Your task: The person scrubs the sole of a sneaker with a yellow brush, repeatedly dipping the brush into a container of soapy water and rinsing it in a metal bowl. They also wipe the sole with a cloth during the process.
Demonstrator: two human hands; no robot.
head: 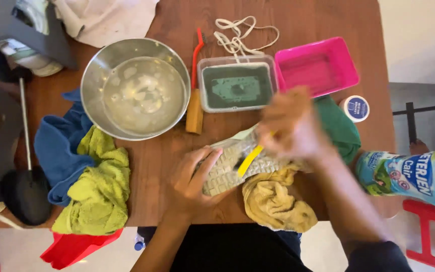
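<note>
My left hand [191,182] grips a pale shoe [226,170] held sole-up over the table's near edge, the ridged sole facing me. My right hand [292,127] is blurred above the shoe's far end and holds a yellow-handled brush [250,160] against the sole. A tan cloth [274,200] lies under the shoe. Whether the brush bristles touch the sole is hidden by blur.
A steel bowl [99,75] of soapy water stands at the back left. A clear tub [205,90] with an insole, a pink tub [318,65], white laces [237,35], an orange brush [195,108], a small round tin [355,108], a detergent pouch [409,174], and green [96,186] and blue [59,146] cloths surround it.
</note>
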